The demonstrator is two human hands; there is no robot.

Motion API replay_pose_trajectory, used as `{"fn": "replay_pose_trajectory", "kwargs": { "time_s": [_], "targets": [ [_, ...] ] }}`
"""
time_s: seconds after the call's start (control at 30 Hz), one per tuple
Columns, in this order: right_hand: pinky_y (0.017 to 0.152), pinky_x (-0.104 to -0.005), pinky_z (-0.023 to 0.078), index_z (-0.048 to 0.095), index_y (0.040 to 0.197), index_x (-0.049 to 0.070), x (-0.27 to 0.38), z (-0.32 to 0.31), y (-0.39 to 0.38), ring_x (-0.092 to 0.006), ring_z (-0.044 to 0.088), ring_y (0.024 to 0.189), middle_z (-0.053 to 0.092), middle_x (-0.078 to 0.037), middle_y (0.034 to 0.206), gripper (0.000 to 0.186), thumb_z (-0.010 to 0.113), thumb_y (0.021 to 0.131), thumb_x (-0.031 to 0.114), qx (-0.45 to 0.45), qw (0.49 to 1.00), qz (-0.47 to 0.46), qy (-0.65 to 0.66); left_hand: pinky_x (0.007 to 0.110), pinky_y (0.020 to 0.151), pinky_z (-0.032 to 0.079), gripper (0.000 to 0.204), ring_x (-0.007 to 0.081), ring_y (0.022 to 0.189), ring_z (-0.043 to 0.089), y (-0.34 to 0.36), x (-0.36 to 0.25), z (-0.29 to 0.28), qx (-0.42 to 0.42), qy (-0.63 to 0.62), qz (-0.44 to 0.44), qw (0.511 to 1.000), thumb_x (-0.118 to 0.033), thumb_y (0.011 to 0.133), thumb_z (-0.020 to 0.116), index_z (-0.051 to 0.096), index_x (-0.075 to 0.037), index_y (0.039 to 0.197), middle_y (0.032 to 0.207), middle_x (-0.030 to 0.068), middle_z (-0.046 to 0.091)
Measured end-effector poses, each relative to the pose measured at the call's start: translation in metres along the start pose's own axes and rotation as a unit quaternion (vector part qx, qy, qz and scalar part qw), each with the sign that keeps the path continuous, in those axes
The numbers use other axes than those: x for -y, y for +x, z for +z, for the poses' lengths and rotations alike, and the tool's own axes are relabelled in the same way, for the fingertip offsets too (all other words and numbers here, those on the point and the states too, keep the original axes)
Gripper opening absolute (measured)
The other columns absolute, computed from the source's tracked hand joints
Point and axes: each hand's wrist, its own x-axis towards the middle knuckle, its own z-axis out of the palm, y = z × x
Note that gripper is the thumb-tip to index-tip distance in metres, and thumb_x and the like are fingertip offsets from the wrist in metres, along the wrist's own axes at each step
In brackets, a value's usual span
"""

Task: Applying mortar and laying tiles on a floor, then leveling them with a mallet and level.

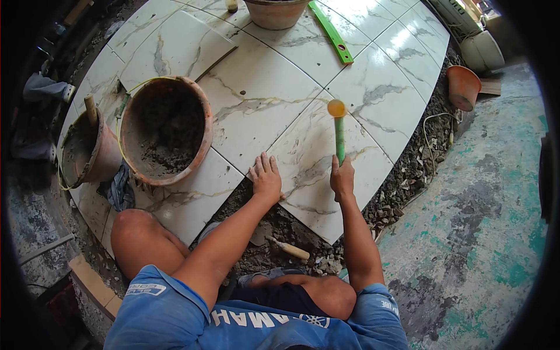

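A mallet with a green handle [339,140] and a round yellow head [336,108] stands out ahead of my right hand [342,178]. My right fingers are wrapped round the handle's lower end, and the head is over a marbled white floor tile [326,201]. My left hand [266,177] lies flat with fingers stretched at the tile's left edge, near the joint with the neighbouring tile. In the dirt between my legs lies a trowel, its wooden handle [293,251] showing; its blade is partly hidden by mortar.
Left of my hands stand a large bucket of mortar [205,125] and a smaller bucket [106,153]. A loose tile [181,44] rests on others. Farther off are a green spirit level [332,34] and another bucket [276,14]. Rubble [402,192] borders the tiles; an orange bucket [462,87] sits right.
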Motion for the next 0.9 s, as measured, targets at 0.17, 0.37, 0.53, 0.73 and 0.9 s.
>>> {"fn": "replay_pose_trajectory", "kwargs": {
  "time_s": [0.17, 0.37, 0.53, 0.73, 0.9],
  "targets": [
    [0.071, -0.0569, 0.046, 0.052, 0.1, -0.002, 0.0, 0.01, 0.015, -0.0508, 0.06, 0.082, 0.063, -0.032, 0.083, 0.039, 0.052, 0.096, 0.037, 0.035, 0.998, 0.04, -0.026, 0.058, 0.112, 0.024, 0.133, 0.0434, 0.143, 0.018, 0.001, 0.0, 0.002, 0.01, 0.004, -0.007, 1.0, -0.05, 0.052, 0.089, 0.016, 0.004, 0.149, 0.156, 0.0288, 0.011],
    [0.074, -0.0578, 0.046, 0.052, 0.1, -0.001, -0.003, 0.013, 0.002, -0.0516, 0.06, 0.083, 0.062, -0.033, 0.086, 0.041, 0.051, 0.096, 0.039, 0.041, 0.999, 0.012, 0.025, 0.058, 0.111, 0.025, 0.135, 0.0438, 0.143, 0.019, 0.001, -0.001, 0.009, -0.019, 0.009, -0.003, 1.0, -0.051, 0.051, 0.089, 0.016, 0.004, 0.149, 0.155, 0.0294, 0.013],
    [0.073, -0.0579, 0.046, 0.053, 0.103, 0.001, -0.001, -0.012, -0.024, -0.052, 0.06, 0.082, 0.062, -0.032, 0.084, 0.042, 0.052, 0.094, 0.042, 0.005, 0.998, 0.012, 0.066, 0.057, 0.11, 0.026, 0.132, 0.0452, 0.143, 0.018, -0.002, -0.002, 0.0, 0.001, 0.007, 0.006, 1.0, -0.052, 0.053, 0.089, 0.016, 0.004, 0.148, 0.154, 0.0305, 0.013],
    [0.067, -0.0525, 0.048, 0.056, 0.106, 0.003, -0.093, -0.094, -0.104, -0.0438, 0.063, 0.079, 0.064, -0.022, 0.088, 0.039, 0.055, 0.094, 0.04, -0.217, 0.96, 0.177, -0.004, 0.055, 0.113, 0.021, 0.128, 0.0447, 0.143, 0.018, 0.025, -0.017, -0.021, 0.057, 0.086, -0.008, 0.995, -0.061, 0.056, 0.084, 0.021, 0.004, 0.147, 0.154, 0.0301, 0.017],
    [0.079, -0.0463, 0.051, 0.052, 0.129, 0.004, -0.176, -0.108, -0.128, -0.035, 0.061, 0.102, 0.062, -0.017, 0.112, 0.05, 0.055, 0.095, 0.041, -0.163, 0.905, 0.378, -0.109, 0.052, 0.116, 0.016, 0.132, 0.037, 0.146, 0.013, 0.121, -0.057, -0.06, -0.001, 0.148, 0.232, 0.961, -0.068, 0.056, 0.079, 0.018, 0.001, 0.15, 0.158, 0.0216, 0.015]
  ]
}}
